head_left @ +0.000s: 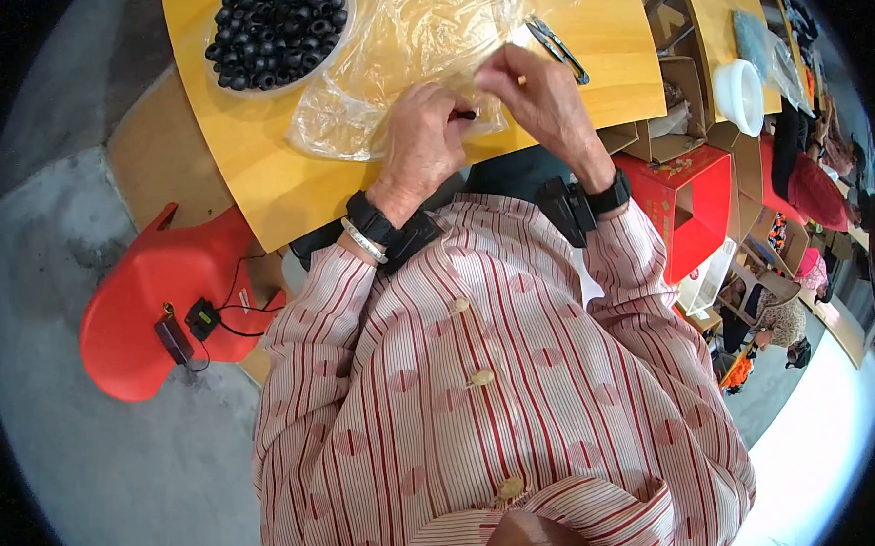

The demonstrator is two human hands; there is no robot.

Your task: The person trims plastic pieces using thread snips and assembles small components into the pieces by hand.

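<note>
Near the front edge of the bench (267, 178), your left hand (419, 142) is pinching a dark piece (466, 116) that slackness could drop; your curled right hand (539, 95) is hiding any hold.

No text legible. Red box (652, 203) right of the tabletop (622, 97): gold printed marks on its upper face, too small to read. White crate (716, 278) below it: small red mark, unreadable. Black device (202, 320) on red chair (128, 330): greenish display patch, characters indistinct.
</note>
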